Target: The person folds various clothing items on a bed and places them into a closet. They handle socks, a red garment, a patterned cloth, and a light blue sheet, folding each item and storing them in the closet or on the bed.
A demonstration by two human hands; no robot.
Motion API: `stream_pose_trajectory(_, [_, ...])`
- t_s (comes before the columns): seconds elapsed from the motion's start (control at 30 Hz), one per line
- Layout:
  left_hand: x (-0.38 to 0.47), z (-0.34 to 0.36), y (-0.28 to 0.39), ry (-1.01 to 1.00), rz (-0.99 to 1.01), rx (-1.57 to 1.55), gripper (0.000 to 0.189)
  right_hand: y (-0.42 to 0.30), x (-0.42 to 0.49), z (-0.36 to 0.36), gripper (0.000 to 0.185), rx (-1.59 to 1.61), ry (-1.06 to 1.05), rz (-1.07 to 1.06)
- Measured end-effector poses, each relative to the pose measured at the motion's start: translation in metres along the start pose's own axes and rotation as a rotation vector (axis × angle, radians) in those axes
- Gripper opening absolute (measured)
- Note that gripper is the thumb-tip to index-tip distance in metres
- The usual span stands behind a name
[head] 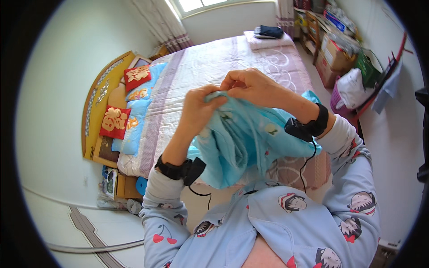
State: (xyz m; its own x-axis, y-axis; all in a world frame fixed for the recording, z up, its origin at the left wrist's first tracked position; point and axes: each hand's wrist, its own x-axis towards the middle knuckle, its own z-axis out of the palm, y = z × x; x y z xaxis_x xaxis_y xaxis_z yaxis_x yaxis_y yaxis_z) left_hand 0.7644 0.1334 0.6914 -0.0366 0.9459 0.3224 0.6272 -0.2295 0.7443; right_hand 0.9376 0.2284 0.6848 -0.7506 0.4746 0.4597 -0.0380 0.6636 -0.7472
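Observation:
A turquoise cloth garment (234, 144) with a small floral print hangs in loose folds in front of my chest, above the near side of the bed. My left hand (201, 104) pinches its top edge between thumb and fingers. Close beside it, my right hand (251, 85) grips the same edge, its fingertips almost touching the left ones. Part of the cloth spreads to the right behind my right forearm. What kind of garment it is, I cannot tell from the folds. Each wrist wears a black strap with a small device and a cable.
A bed with a quilted cover (201, 63) fills the middle. Red cushions (115, 122) and blue pillows (134, 112) lie by the yellow headboard (90, 110). Folded dark clothes (270, 31) rest at the far corner. Cardboard boxes (335, 57), bags and a red rack (378, 83) stand to the right.

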Motion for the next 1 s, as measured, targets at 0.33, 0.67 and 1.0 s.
stream_pose_trajectory(0.33, [0.028,0.030,0.020,0.234,0.072,-0.129,0.008,0.165,-0.254,-0.053,0.024,-0.329,0.104,0.348])
stream_pose_trajectory(0.67, [0.076,0.019,0.017,0.333,0.097,-0.261,0.010,0.192,-0.323,-0.148,0.015,-0.973,1.016,0.164])
stream_pose_trajectory(1.0, [0.116,0.009,0.046,0.317,0.243,-0.474,0.018,0.092,-0.334,-0.002,0.024,-1.085,1.235,0.548])
